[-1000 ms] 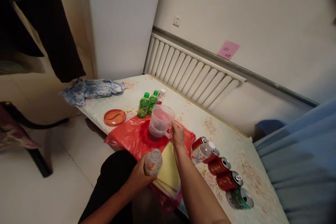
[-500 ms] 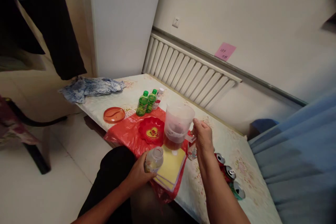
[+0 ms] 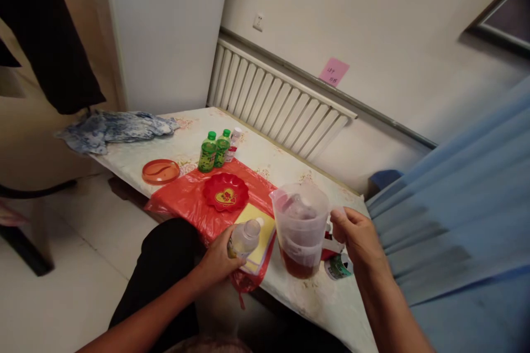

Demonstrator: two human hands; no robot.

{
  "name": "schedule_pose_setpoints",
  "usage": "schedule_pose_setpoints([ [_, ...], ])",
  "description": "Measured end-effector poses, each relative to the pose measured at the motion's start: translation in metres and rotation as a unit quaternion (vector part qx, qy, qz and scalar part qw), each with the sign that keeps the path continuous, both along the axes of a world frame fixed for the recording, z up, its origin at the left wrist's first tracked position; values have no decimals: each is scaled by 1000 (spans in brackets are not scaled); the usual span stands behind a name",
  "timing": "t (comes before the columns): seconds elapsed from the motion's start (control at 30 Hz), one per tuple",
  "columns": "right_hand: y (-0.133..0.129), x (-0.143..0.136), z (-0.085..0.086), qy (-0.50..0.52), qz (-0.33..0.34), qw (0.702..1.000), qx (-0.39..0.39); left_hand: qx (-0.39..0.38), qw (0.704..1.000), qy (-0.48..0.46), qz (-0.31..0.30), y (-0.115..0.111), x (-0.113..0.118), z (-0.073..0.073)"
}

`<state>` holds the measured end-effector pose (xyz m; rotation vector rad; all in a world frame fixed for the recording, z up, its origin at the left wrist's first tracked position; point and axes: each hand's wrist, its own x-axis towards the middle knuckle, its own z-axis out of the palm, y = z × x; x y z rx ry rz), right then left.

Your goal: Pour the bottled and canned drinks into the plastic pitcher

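Note:
My left hand [image 3: 221, 256] is wrapped round a clear bottle [image 3: 245, 240] with an open mouth, tilted slightly to the right over the yellow booklets [image 3: 260, 229]. By its handle, my right hand [image 3: 356, 231] holds a translucent plastic measuring jug [image 3: 301, 231]. Brown liquid lies in the bottom of the jug, which is nearly upright to the right of the booklets. Behind the jug, partly hidden, is a green can [image 3: 338, 267]. A red scalloped plate [image 3: 226, 192] with a yellow heart sits on a red plastic bag [image 3: 186, 193].
Two green-capped bottles [image 3: 207, 153] and a white-capped bottle [image 3: 234, 146] stand at the back of the flowered tablecloth [image 3: 281, 157]. An orange round dish [image 3: 160, 171] and a blue patterned cloth [image 3: 124, 129] lie left. A blue curtain [image 3: 455, 220] hangs right.
The jug in my right hand has moved right and down, away from over the booklets, and now hides most of the cans. My left hand keeps its hold on the bottle. The view has shifted right.

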<state>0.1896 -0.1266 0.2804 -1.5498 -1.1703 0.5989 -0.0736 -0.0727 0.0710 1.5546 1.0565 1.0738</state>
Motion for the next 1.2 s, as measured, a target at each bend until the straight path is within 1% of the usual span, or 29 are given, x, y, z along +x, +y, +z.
schedule_pose_setpoints([
  [0.1, -15, 14, 5, -15, 10, 1000, -20, 9, 1000, 4, -14, -3, 7, 2],
  [0.2, -27, 23, 10, -35, 18, 999, -30, 10, 1000, 13, -24, -6, 13, 10],
  [0.33, -38, 26, 19, -29, 32, 999, -26, 12, 999, 22, -36, -9, 19, 20],
  [0.43, -44, 25, 25, -67, 50, 996, -36, 18, 998, 39, -41, -9, 21, 22],
  [0.53, -49, 22, 33, -121, 72, 989, -51, 30, 995, 68, -60, -10, 23, 20],
  [0.67, -53, 17, 42, -172, 84, 980, -54, 53, 991, 97, -72, -13, 25, 21],
  [0.8, -55, 17, 47, -214, 90, 971, -58, 58, 989, 115, -76, -18, 26, 26],
  [0.9, -55, 20, 48, -246, 100, 962, -64, 59, 986, 128, -84, -20, 27, 31],
  [1.03, -54, 24, 48, -259, 125, 955, -77, 61, 983, 147, -87, -22, 27, 37],
  [1.2, -54, 28, 47, -272, 145, 947, -88, 67, 981, 155, -92, -23, 28, 37],
])
